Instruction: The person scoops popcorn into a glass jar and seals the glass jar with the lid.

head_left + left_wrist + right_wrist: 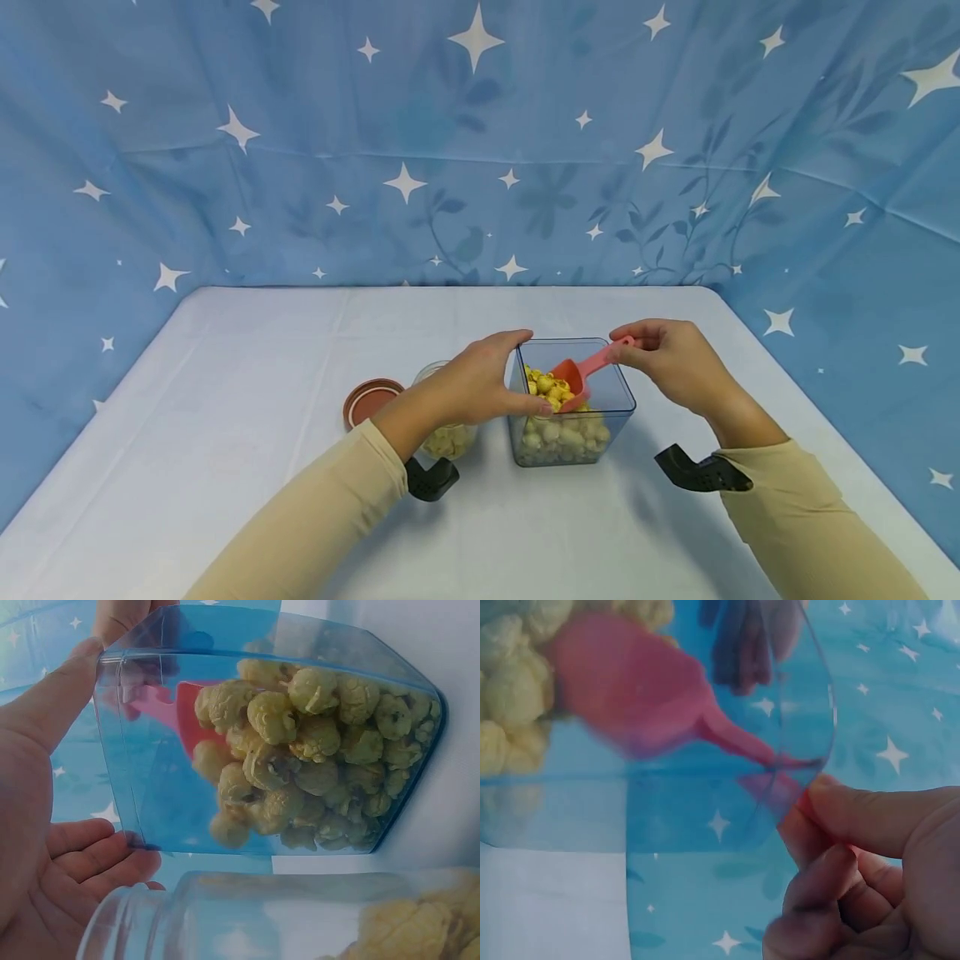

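Note:
A clear bluish container (615,392) holds yellow popcorn (300,750). The left hand (487,379) grips its rim at the left side, thumb on the near edge and fingers along the far left corner. Between thumb and fingertips, the right hand (671,358) pinches the handle of a pink scoop (597,360) at the container's right rim. The scoop's bowl (630,686) lies inside against the popcorn. In the left wrist view the left hand (45,795) spans the container's open end.
An open clear jar (247,900) with pale pieces in it stands left of the container, partly hidden under the left forearm. Beside it a round reddish-brown lid (367,402) lies on the white tablecloth (247,392). A blue curtain with white stars hangs behind.

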### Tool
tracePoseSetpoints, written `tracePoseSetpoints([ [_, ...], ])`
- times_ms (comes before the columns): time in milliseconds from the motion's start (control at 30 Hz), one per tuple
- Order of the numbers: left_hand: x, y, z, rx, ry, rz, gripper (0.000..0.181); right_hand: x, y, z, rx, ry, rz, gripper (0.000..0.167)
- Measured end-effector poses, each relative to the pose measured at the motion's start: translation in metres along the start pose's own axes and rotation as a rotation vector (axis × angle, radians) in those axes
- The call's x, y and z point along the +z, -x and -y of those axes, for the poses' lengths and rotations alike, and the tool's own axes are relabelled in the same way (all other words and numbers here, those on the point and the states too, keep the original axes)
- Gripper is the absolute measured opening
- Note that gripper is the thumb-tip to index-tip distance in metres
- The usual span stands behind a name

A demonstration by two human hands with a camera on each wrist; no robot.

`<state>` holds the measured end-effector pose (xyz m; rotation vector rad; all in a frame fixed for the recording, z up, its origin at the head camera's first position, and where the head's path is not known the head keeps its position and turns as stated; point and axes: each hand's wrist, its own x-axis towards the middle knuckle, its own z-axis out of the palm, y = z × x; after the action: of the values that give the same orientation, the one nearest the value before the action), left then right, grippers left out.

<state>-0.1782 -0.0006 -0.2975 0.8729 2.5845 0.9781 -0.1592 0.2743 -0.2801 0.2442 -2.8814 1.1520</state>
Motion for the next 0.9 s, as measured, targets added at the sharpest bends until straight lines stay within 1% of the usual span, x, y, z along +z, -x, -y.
tracePoseSetpoints([
  [133, 0.0, 0.001, 0.0, -0.005, 0.005, -0.003, 0.097, 0.003, 0.003, 0.004, -0.005, -0.008, 0.005, 0.038],
  [367, 0.0, 0.001, 0.0, -0.003, 0.009, -0.001, 0.097, 0.0, 0.013, 0.003, 0.0, 0.035, 0.011, 0.037],
  [567, 0.0, 0.0, 0.0, -0.011, 0.016, -0.005, 0.098, 0.002, 0.015, 0.003, -0.015, -0.007, 0.014, 0.038],
  [733, 0.0, 0.001, 0.0, -0.014, 0.014, -0.005, 0.098, 0.004, 0.015, 0.001, -0.019, -0.012, 0.022, 0.039],
  [900, 0.0, 0.001, -0.002, -0.003, 0.017, 0.003, 0.098, 0.001, 0.016, -0.003, 0.016, -0.035, 0.019, 0.039],
])
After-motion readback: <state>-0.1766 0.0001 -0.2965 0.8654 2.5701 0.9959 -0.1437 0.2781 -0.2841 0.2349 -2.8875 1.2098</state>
